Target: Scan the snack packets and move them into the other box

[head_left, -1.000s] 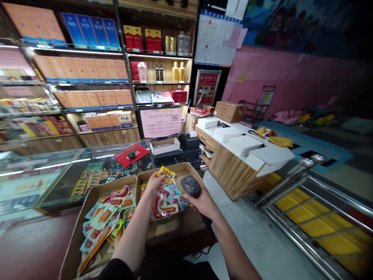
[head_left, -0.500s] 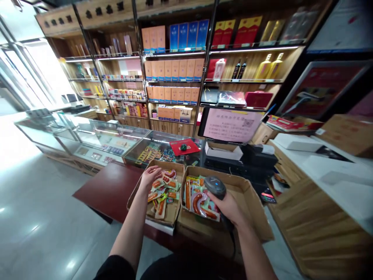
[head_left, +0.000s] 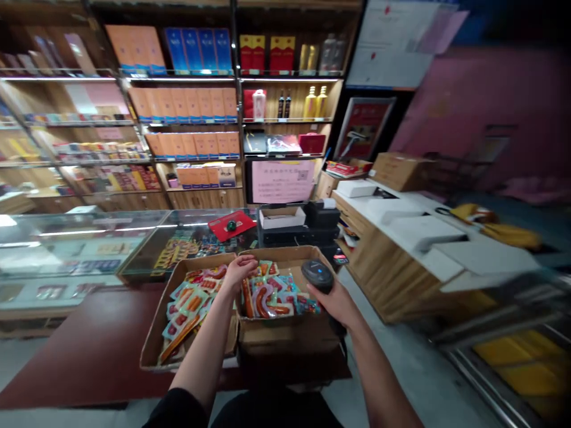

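Biggest thing under the hands is the dark red-brown counter [head_left: 89, 351], with two open brown cardboard boxes side by side on it. The left cardboard box [head_left: 156, 333] sits just left of the left hand [head_left: 238, 273] and is full of flat plastic sausage packs [head_left: 190, 303]. The right cardboard box [head_left: 285, 339] holds a pile of similar colourful packs [head_left: 274, 294], right between the two grips.

The left hand hovers over the seam where the boxes meet, fingers curled down toward the packs – can't tell if that grip has actually pinched one or is just touching. The right hand [head_left: 336, 303] is clenched around a black handheld barcode scanner [head_left: 317, 275], its round head poking out above the fingers, at the right edge of the right box.

Handling-wise, I'd guess those packs are light and floppy, with slick film that slides off its neighbours – pinching an edge or corner looks easier than grabbing the middle, where the sausage bulges. Not fragile, but the pile will likely shift. The scanner looks rigid and chunky, best held by its handle.

Behind the boxes, beyond both hands, stands a black cash register [head_left: 307, 223].
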`<state>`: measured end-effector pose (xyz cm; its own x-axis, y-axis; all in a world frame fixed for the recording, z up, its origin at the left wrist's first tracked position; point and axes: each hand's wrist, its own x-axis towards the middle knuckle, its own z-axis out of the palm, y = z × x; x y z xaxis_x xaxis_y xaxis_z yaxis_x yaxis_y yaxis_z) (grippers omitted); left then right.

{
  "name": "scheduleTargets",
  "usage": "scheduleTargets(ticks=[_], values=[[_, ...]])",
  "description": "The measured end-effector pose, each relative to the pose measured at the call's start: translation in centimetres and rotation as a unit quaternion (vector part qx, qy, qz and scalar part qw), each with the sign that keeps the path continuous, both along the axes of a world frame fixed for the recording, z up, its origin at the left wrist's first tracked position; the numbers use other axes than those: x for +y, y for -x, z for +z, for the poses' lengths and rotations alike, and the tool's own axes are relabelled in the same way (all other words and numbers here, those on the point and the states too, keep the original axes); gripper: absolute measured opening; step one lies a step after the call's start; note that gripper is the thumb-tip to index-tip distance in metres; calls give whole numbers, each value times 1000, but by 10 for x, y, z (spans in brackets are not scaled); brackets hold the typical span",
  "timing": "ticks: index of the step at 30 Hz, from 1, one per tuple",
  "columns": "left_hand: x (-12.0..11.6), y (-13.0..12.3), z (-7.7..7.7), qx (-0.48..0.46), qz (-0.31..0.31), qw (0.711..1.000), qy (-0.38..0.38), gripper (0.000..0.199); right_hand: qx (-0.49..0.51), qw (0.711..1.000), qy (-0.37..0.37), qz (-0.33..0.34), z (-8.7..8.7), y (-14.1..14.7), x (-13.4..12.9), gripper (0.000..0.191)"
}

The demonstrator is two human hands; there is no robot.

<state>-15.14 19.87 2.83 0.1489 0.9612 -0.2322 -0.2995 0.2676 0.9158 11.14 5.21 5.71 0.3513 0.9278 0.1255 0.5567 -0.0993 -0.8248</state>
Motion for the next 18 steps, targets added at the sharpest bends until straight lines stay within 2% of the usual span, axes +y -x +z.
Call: scheduleTargets(ticks=[3,5,7,9,11,13,16,18], values=[[0,-46,-4,60,-89,994,-20,41,38,997,63,-21,8,-11,-20,31],[-4,-73,-9,148,-169,973,-55,41,59,995,75,-38,14,-14,-29,30],[-10,-96,-16,269,-261,921,-107,42,62,994,65,-54,18,-14,-34,30],[-17,-115,-23,387,-343,841,-160,43,62,995,51,-60,20,-13,-36,29],[-24,-130,-29,478,-391,760,-203,43,68,995,44,-60,20,-10,-36,28],[-31,-142,-32,541,-405,698,-237,44,68,995,43,-56,20,-8,-35,27],[-38,-158,-32,590,-422,633,-272,44,61,996,34,-54,20,-4,-33,25],[-41,-166,-30,592,-443,616,-272,41,58,997,31,-47,19,-3,-32,24]])
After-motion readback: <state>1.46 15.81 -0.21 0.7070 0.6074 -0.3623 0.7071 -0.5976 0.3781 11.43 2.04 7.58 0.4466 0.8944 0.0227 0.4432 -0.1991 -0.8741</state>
